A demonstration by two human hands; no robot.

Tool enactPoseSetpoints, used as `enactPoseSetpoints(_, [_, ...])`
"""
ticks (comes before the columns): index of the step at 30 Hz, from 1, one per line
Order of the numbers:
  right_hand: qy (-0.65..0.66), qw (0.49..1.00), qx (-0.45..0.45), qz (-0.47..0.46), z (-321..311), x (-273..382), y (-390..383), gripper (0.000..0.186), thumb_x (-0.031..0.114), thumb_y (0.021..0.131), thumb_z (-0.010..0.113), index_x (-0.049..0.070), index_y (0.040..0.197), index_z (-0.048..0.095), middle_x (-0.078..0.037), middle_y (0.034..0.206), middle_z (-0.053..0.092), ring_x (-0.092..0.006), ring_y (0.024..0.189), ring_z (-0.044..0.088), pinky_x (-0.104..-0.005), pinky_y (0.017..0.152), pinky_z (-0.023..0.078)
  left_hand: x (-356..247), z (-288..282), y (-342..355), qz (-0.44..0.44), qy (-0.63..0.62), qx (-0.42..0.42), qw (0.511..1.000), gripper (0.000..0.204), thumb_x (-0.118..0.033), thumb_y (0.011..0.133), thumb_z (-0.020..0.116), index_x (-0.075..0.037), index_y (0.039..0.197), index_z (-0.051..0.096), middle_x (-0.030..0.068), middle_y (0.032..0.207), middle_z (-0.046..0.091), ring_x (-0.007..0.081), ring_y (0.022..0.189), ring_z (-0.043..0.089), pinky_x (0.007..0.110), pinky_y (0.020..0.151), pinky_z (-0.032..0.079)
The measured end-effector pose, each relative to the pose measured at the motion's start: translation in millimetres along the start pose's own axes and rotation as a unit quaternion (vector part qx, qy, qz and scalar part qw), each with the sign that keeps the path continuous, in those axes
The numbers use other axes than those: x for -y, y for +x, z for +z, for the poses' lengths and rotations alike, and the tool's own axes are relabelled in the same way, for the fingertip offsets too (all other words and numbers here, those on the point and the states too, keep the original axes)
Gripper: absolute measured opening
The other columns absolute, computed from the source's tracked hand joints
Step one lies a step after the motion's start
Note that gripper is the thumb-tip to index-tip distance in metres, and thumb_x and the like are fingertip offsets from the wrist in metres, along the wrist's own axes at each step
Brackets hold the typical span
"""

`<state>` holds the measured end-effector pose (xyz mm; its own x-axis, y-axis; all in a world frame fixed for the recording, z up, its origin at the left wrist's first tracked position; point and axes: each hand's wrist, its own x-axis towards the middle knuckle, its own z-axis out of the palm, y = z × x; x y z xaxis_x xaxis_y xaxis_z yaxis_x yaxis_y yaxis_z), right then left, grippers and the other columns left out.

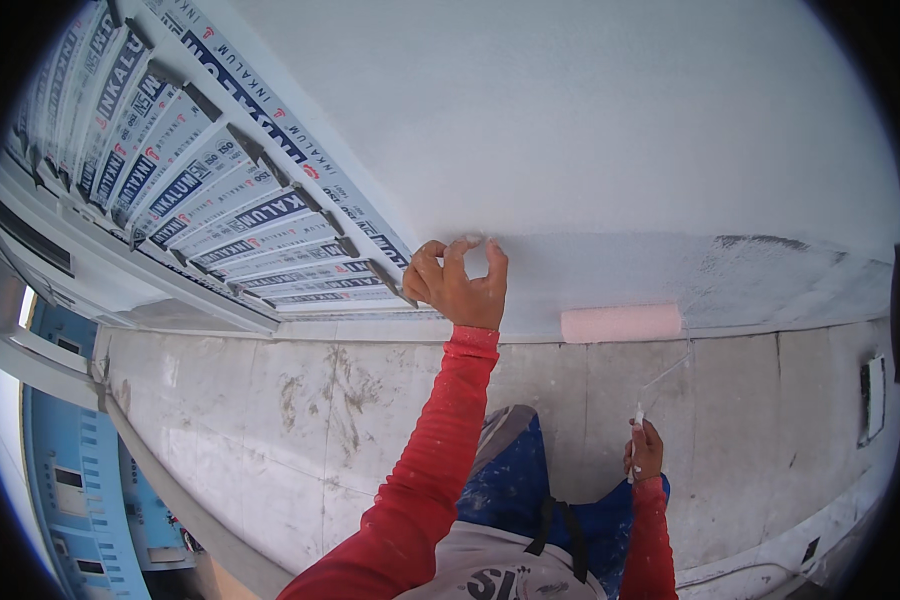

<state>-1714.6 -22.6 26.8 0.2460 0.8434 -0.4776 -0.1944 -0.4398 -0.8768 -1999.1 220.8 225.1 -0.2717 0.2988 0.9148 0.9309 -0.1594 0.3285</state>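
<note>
My right hand (645, 452) is closed around the white handle of a paint roller, low on the right. The roller's thin wire frame runs up to its pale pink sleeve (620, 324), which lies against the bottom of the wall, just above the floor. My left hand (460, 282) is raised at the wall beside the louvred panel's edge. Its fingers are bent, with a gap between thumb and fingertips, and no object shows in it. White specks mark the fingers and the red sleeve. Above the roller, the white wall (610, 130) has a greyer band along its base.
A louvred panel (240, 220) wrapped in printed protective film stands at the left, its dark slat ends jutting out. Pale, stained floor tiles (370, 400) run along the wall. A grey rail (180, 490) borders the left, with a blue building (80, 460) beyond.
</note>
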Motion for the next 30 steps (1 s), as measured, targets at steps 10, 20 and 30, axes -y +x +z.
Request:
enactPoseSetpoints(10, [-0.023,0.994,-0.017,0.108,-5,-51,44,0.036,0.036,0.095,0.059,0.005,0.113,0.061,-0.002,0.055,0.048,-0.0115,0.037,0.044,-0.0281,0.032,0.035,-2,4,5,-0.018,-0.001,-0.011,1.0,0.015,-0.017,0.072,0.078,-0.017,0.08,0.066,0.002,0.091,0.055,0.0245,0.094,0.047,0.041,0.089,0.031])
enactPoseSetpoints(20, [0.009,0.997,0.021,0.072,-14,-19,16,0.042,0.04,0.098,0.058,0.005,0.122,0.06,-0.002,0.059,0.05,-0.0097,0.038,0.044,-0.0267,0.034,0.036,74,-45,179,-0.076,-0.275,-0.13,0.95,0.021,-0.013,0.093,0.063,0.002,0.107,0.058,0.0084,0.098,0.06,0.0155,0.088,0.058,0.027,0.079,0.049])
enactPoseSetpoints(30, [0.044,0.987,0.014,-0.152,2,160,-63,0.042,0.033,0.102,0.051,-0.002,0.126,0.057,0.0,0.057,0.047,-0.0069,0.04,0.04,-0.0232,0.038,0.034,63,-6,351,-0.003,-0.392,-0.105,0.914,0.023,-0.016,0.099,0.055,0.003,0.111,0.052,0.0119,0.093,0.066,0.0133,0.083,0.064,0.024,0.076,0.052])
